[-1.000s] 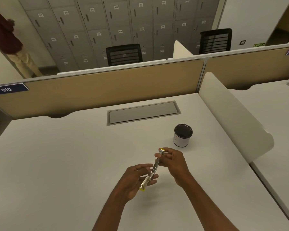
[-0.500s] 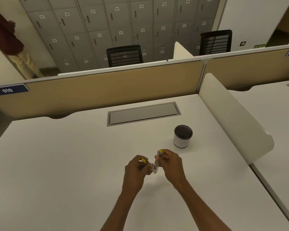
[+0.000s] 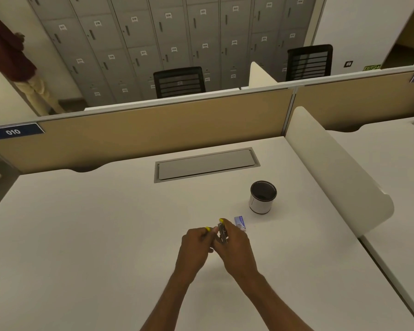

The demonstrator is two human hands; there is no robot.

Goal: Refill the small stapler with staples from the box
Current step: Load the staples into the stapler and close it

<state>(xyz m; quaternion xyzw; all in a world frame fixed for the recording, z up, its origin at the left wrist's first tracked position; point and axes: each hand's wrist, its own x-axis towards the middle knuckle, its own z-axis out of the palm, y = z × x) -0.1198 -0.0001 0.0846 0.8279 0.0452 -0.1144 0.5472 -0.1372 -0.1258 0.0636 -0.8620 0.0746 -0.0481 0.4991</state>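
Observation:
A small metal stapler (image 3: 222, 232) with yellow plastic ends is held just above the white desk (image 3: 93, 235), folded so its two halves stand close together. My left hand (image 3: 195, 249) grips the half with the yellow tip at the left. My right hand (image 3: 234, 247) grips the other half, its yellow tip showing above my fingers. A small blue and white box of staples (image 3: 240, 222) lies on the desk just beyond my right hand, not touched. Much of the stapler is hidden by my fingers.
A black and white cup (image 3: 262, 197) stands behind the box. A grey cable hatch (image 3: 206, 164) is set into the desk further back. A white curved divider (image 3: 337, 173) borders the right side, a tan partition (image 3: 153, 130) the back. A person (image 3: 12, 58) stands far left.
The stapler, stretched out long between both hands a second ago, has been folded together. Both hands have closed in on each other. The box of staples has come into sight beyond my right hand.

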